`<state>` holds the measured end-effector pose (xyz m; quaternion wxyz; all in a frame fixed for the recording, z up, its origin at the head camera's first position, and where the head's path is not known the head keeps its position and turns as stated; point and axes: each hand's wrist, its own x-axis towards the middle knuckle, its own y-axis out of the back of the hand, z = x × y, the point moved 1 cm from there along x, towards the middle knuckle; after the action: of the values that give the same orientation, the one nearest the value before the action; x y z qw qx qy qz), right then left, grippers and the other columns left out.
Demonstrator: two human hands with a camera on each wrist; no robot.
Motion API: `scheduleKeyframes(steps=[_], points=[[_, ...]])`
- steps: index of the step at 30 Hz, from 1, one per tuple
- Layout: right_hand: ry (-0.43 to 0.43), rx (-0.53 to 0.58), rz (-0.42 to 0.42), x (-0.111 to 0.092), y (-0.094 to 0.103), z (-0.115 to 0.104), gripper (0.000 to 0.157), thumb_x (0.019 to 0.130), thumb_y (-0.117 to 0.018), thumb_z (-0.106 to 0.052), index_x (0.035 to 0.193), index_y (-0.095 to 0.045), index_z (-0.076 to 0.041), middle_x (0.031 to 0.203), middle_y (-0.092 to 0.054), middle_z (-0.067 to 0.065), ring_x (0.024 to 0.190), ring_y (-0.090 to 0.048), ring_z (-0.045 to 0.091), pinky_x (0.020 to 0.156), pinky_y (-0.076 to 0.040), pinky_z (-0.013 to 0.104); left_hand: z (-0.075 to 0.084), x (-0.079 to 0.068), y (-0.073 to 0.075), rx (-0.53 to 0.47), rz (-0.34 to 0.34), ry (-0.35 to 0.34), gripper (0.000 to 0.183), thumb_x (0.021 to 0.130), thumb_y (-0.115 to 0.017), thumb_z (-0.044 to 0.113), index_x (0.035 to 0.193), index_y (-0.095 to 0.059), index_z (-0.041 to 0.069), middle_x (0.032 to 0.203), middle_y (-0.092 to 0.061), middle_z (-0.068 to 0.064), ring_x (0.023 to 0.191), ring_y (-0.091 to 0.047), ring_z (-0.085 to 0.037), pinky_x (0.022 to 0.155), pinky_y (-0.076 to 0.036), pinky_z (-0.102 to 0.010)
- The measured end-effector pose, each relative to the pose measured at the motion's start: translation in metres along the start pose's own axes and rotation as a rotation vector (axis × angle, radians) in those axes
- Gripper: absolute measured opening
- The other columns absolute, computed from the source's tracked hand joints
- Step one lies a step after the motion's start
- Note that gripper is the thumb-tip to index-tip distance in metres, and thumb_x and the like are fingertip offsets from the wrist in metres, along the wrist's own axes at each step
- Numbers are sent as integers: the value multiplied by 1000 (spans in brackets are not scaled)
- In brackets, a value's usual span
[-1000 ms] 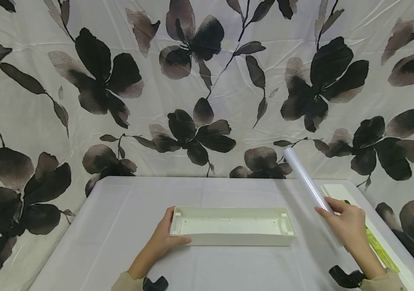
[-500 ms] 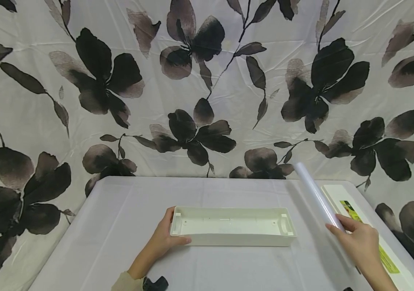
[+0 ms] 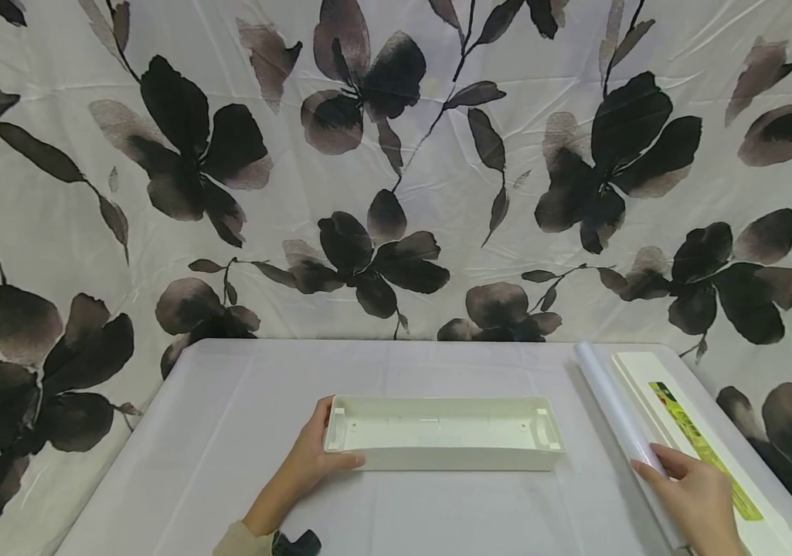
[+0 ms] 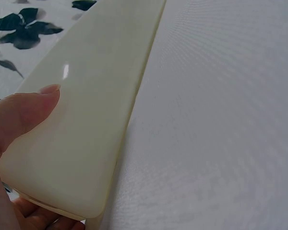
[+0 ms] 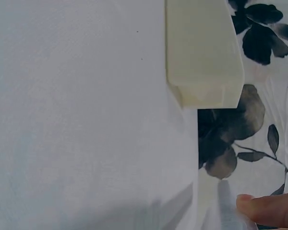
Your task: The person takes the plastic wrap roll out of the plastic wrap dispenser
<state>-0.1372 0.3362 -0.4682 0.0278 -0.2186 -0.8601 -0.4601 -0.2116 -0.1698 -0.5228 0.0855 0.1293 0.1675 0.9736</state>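
An open, long cream-white plastic box sits mid-table, hollow side showing in the head view. My left hand grips its left end. In the left wrist view the thumb lies on the smooth front wall, the other fingers behind the end. On the right, my right hand pinches a roll of clear plastic film between thumb and fingers near its closer end. The roll slants alongside a long white cover with a yellow-green label. In the right wrist view only the thumb and part of the roll show.
A white cloth covers the table. Behind it hangs a white curtain with dark flowers. The white cover lies along the table's right edge. A black wrist strap shows at the left sleeve.
My right hand has carried the film roll down and to the right, from raised over the table to beside the white cover. The left hand and box have stayed put.
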Motion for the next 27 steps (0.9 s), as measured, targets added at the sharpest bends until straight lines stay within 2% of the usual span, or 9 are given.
scheduleKeyframes(steps=[5, 9, 13, 16, 21, 27], points=[[-95, -10, -54, -3, -2, 6, 49, 78, -83, -18, 111, -66, 15, 99, -69, 29, 88, -70, 41, 56, -44, 22, 0, 0, 0, 3, 3, 6, 91, 65, -87, 23, 141, -40, 9, 131, -57, -9, 117, -54, -27, 101, -36, -55], [-103, -18, -51, -4, -4, 10, 50, 77, -84, -16, 111, -66, 16, 98, -69, 30, 87, -70, 42, 54, -44, 22, 0, 0, 0, -3, 2, 3, 91, 65, -87, 22, 142, -39, 9, 131, -57, -10, 116, -54, -28, 99, -38, -54], [-138, -26, -68, -4, -8, 14, 52, 77, -84, -17, 111, -65, 17, 99, -68, 31, 89, -69, 44, 62, -54, 35, 0, 0, -2, -1, 8, 15, 93, 65, -87, 23, 143, -39, 10, 131, -57, -9, 117, -54, -27, 101, -37, -55], [-153, -24, -87, -5, -9, 17, 55, 76, -85, -20, 111, -64, 17, 99, -68, 31, 89, -68, 45, 69, -54, 48, 0, 0, -2, -2, 12, 25, 94, 64, -87, 24, 143, -38, 10, 131, -57, -7, 118, -54, -27, 101, -36, -55], [-155, -27, -93, -6, -11, 19, 59, 76, -85, -21, 114, -63, 17, 101, -67, 32, 91, -67, 46, 71, -53, 49, 0, 0, -2, -6, 12, 29, 94, 64, -87, 23, 143, -38, 11, 131, -57, -7, 117, -54, -27, 101, -36, -55], [-179, -28, -118, -6, -16, 17, 60, 77, -84, -21, 119, -61, 15, 111, -64, 33, 101, -63, 49, 81, -50, 56, -2, 0, -3, -4, 6, 24, 93, 65, -87, 25, 143, -38, 12, 131, -57, -6, 117, -54, -26, 102, -36, -56]])
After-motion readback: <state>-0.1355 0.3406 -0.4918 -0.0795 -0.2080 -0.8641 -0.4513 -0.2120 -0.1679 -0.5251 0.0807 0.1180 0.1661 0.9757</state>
